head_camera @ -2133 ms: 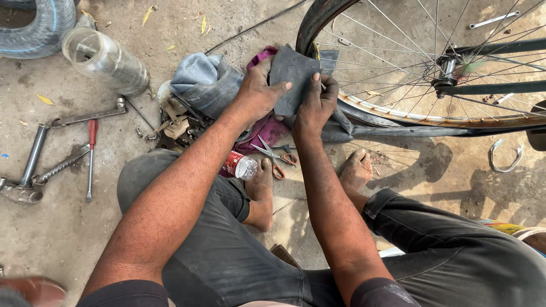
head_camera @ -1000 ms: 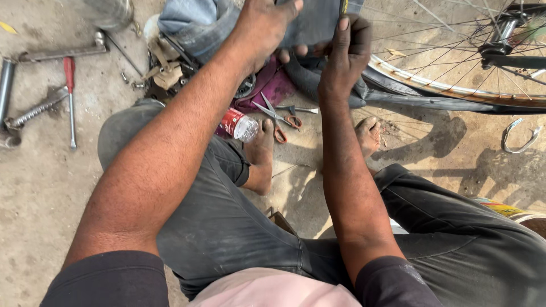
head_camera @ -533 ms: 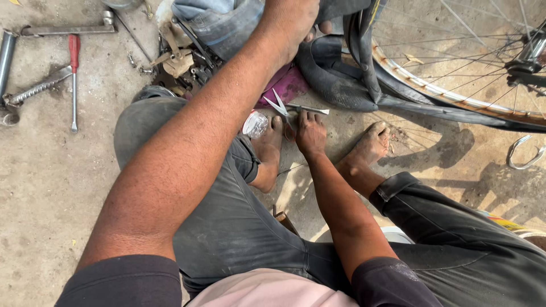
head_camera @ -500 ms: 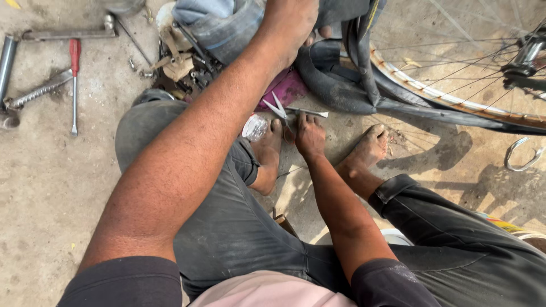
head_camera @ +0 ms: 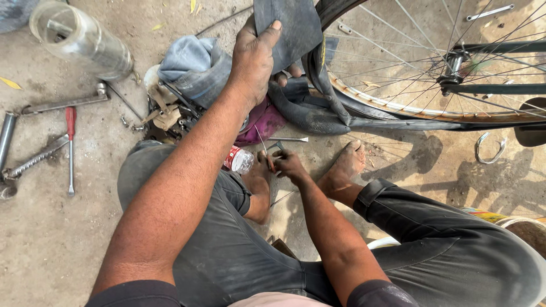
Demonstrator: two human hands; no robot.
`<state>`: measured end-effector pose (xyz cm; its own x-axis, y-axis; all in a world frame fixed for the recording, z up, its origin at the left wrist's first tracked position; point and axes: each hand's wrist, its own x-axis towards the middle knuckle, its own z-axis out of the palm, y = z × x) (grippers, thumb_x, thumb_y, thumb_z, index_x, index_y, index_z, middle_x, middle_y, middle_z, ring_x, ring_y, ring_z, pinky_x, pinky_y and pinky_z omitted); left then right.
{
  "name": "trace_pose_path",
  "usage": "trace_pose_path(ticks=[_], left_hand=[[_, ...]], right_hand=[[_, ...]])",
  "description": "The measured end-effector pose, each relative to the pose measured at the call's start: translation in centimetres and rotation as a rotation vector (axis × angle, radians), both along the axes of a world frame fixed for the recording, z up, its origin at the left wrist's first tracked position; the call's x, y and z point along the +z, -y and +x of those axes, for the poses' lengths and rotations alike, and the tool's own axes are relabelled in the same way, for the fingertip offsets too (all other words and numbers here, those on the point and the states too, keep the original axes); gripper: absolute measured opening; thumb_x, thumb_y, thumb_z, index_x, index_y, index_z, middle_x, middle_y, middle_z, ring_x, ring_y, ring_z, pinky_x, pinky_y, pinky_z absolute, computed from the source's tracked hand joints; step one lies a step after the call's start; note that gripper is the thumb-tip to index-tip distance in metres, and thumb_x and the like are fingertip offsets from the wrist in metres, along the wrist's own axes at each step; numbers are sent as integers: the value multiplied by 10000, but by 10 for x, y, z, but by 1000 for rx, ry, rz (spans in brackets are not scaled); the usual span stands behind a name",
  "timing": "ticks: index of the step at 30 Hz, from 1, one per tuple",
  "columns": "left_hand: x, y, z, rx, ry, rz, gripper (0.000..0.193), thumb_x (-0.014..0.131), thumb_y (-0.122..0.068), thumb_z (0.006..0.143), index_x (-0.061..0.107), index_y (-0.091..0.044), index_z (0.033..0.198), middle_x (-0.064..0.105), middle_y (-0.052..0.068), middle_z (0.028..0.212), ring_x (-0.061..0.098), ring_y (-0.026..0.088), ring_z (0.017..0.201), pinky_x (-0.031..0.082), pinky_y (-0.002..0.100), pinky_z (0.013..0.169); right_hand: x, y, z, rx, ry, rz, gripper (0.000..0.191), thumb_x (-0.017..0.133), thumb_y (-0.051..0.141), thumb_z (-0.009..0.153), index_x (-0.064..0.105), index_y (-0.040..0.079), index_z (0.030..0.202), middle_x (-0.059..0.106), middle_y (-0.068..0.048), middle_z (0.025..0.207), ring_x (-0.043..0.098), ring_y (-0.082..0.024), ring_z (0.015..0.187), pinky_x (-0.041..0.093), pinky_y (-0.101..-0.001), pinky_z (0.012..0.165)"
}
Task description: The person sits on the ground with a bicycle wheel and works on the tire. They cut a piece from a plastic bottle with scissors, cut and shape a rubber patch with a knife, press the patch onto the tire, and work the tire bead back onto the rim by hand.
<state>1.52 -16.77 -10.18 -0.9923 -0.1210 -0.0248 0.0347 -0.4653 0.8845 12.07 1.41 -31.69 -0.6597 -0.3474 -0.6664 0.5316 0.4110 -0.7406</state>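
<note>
Black rubber inner tube (head_camera: 287,28) pinched in left hand (head_camera: 253,59), thumb on the front face, fingers wrapped behind, flattened section held up near the top of the view, rest of the tube trailing down to the ground beside the wheel

Right hand (head_camera: 290,165) low on the ground between the feet, fingers closed around scissors (head_camera: 270,150), blades pointing up and away toward the purple cloth (head_camera: 264,119)

Just left of the scissors: small plastic bottle (head_camera: 239,160) with a red label, lying on its side against the left foot (head_camera: 259,187). Right foot (head_camera: 344,167) bare, flat on the concrete, just right of the hand

Behind the left hand: blue-grey cloth bundle (head_camera: 193,65) over a heap of small metal parts

Right of the tube: bicycle wheel (head_camera: 443,74), rusty rim, spokes and hub visible, tyre (head_camera: 324,113) peeled off the rim and slumped on the ground

Far left on the concrete: red-handled screwdriver (head_camera: 70,148), long wrench (head_camera: 62,103), more steel tools near the frame edge. Clear plastic jar (head_camera: 79,40) on its side at top left

Bent metal hook (head_camera: 490,149) lying well to the right, near the wheel's shadow
</note>
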Motion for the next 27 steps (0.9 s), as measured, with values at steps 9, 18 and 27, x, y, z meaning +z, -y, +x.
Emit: trace_pose_path(ticks=[9, 18, 27], left_hand=[[14, 0, 3, 97, 97, -23, 434, 600, -394, 1013, 526, -52, 1271, 694, 82, 863, 625, 117, 478, 405, 222, 323], [25, -1, 5, 177, 57, -106, 339, 772, -68, 889, 588, -26, 1170, 724, 103, 891, 628, 84, 504, 490, 206, 380], [9, -9, 3, 217, 51, -249, 350, 761, -42, 861, 634, -30, 1188, 718, 82, 925, 675, 122, 664, 571, 269, 505]], right_hand=[[48, 15, -1, 363, 110, 281, 453, 786, 153, 879, 673, 18, 1296, 762, -171, 927, 696, -178, 690, 539, -309, 532], [129, -30, -84, -104, -43, -558, 394, 731, 156, 902, 610, 25, 1253, 747, -169, 969, 750, -228, 768, 620, -334, 635], [164, -7, -82, 43, -793, -411, 425, 854, 307, 858, 673, 61, 1154, 638, -30, 1014, 603, -126, 954, 504, -275, 868]])
